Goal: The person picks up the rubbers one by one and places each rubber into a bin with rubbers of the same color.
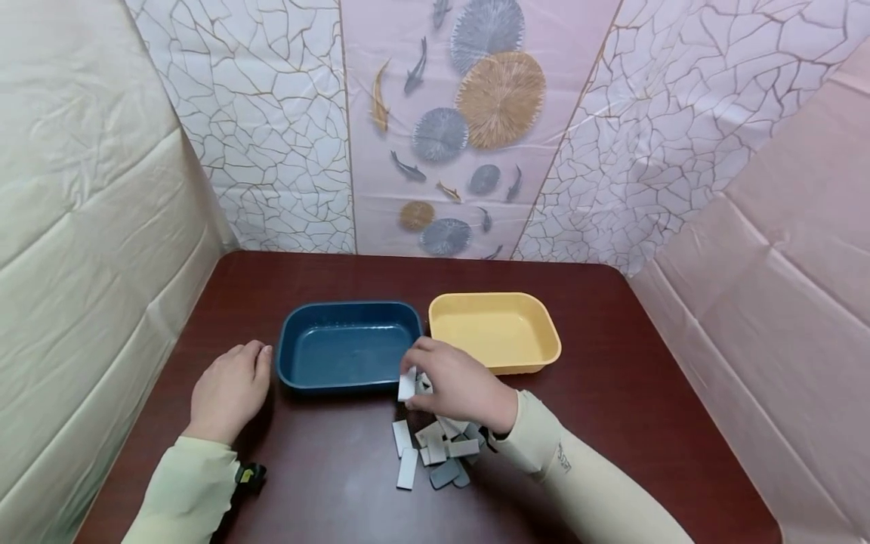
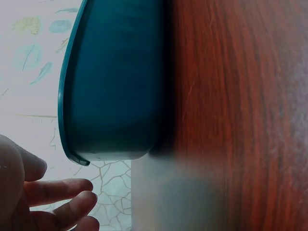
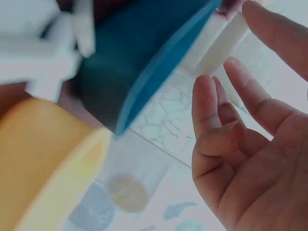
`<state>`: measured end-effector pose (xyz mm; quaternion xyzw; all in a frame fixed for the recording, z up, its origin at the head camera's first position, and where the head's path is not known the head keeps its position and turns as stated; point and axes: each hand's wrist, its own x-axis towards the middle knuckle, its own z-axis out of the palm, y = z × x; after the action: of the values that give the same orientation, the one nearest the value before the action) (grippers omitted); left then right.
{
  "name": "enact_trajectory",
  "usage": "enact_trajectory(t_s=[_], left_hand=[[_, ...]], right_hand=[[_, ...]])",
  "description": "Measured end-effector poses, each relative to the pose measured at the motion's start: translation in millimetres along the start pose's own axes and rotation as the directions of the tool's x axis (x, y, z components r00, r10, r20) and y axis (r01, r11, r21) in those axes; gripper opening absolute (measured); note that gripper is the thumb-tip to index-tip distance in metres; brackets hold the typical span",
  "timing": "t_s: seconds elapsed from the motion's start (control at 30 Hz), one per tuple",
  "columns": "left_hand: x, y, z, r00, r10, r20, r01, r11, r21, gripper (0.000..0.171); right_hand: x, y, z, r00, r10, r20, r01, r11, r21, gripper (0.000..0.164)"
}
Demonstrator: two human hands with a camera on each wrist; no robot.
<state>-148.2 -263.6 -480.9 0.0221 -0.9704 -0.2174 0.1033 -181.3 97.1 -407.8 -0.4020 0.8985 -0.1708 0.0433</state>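
Observation:
My right hand [image 1: 462, 384] pinches a white rectangular tile [image 1: 406, 384] lengthwise between thumb and fingers, just off the near right corner of the blue tub [image 1: 350, 384]. The right wrist view shows the same pale tile [image 3: 222, 45] between the fingertips. Under and in front of this hand lies a loose pile of white and beige tiles [image 1: 435, 446], with grey rounded pieces [image 1: 445, 474] at its near side. Left of the blue tub my left hand [image 1: 229, 391] rests on the table, its fingers loosely bent and holding nothing; they also appear in the left wrist view.
A yellow tub [image 1: 496, 340] stands right of the blue one, nearly touching it. Both tubs sit on a dark red-brown table [image 1: 326, 468]. Patterned cloth [image 1: 285, 128] hangs behind the table, and pale padded walls [image 1: 88, 227] flank it.

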Motion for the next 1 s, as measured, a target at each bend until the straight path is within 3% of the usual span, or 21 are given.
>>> enact_trajectory(t_s=[0.2, 0.5, 1.0], left_hand=[[0.2, -3.1, -2.3, 1.000, 0.001, 0.016, -0.001, 1.000, 0.007, 0.038], [1.0, -2.3, -5.0, 1.000, -0.002, 0.017, 0.002, 1.000, -0.003, 0.035], [-2.9, -1.7, -11.9, 1.000, -0.011, 0.014, 0.011, 1.000, -0.029, 0.032]], right_hand=[[27.1, -3.1, -16.2, 1.000, -0.008, -0.025, 0.008, 0.999, 0.037, 0.035], [70.2, -11.2, -20.4, 0.999, -0.026, -0.046, 0.027, 0.999, 0.025, 0.032], [142.2, -21.3, 6.2, 1.000, -0.009, -0.017, 0.011, 0.996, 0.084, 0.026]])
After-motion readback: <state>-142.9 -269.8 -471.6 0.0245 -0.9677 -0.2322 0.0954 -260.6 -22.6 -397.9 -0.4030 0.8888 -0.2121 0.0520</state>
